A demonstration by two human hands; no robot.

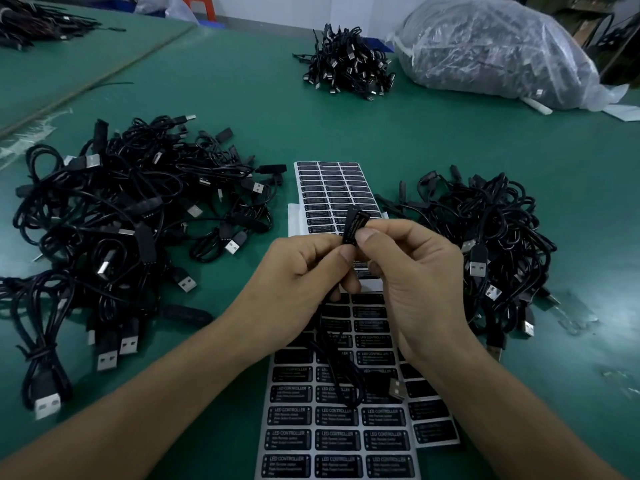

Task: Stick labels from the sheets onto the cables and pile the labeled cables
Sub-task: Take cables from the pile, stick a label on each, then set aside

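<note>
On the table (214,98), nearest the body, a near sheet (332,441) of black labels is laid, and the plug (396,388) of the cable in work is seen resting on it, with the cord looped above it. Were the cable lifted sharply, the sheet could be dragged out of place by that cord.

Just above, the cable (353,220) is held up by its block. It is pinched between thumb and forefinger of the left hand (294,271), whose other fingers are curled in, and pinched from the other side by thumb and forefinger of the right hand (408,271). A label (348,235) is seen on the block's face (its white print is only just legible), and it is judged to be in the pressing-down step. If the block were twisted between the two pinches, the label could be set askew. If an edge were left unrubbed, it could lift later.

Beyond the hands a far sheet (332,188) is laid, flanked by a left pile (121,216) and a right pile (491,237) of cables. Which pile is labelled cannot be told, so a cable dropped on the wrong side could be mixed in. Farther off, a far pile (346,67) and a bag (491,50) are seen.
</note>
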